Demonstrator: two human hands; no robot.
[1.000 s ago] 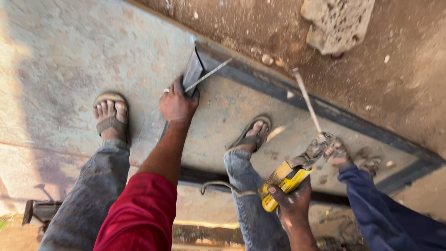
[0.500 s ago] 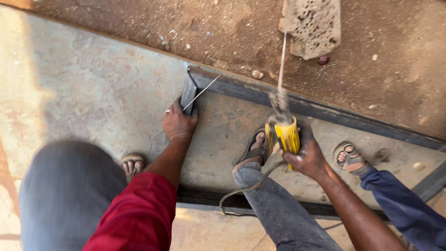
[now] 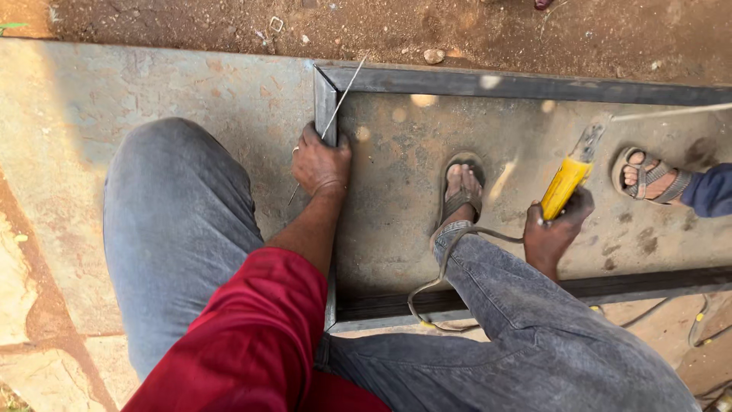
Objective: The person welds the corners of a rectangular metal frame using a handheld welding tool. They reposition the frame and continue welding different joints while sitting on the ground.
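Your left hand (image 3: 322, 162) pressed down on the upright bar of the steel frame (image 3: 496, 82), just below its top corner, fingers closed over the bar beside a thin welding rod (image 3: 343, 98) leaning there. Your right hand (image 3: 555, 229) was wrapped around the yellow electrode holder (image 3: 566, 187), held over the metal sheet (image 3: 396, 221) inside the frame, near your sandalled foot (image 3: 462, 191), its cable (image 3: 442, 267) trailing across your knee.

Warm, low sunlight is washing the scene, glaring pale on the concrete at the left edge and dappling bright spots across the metal sheet (image 3: 396, 175). Motion blur is smearing the yellow tool's (image 3: 565, 186) tip; elsewhere everything is staying fairly sharp.
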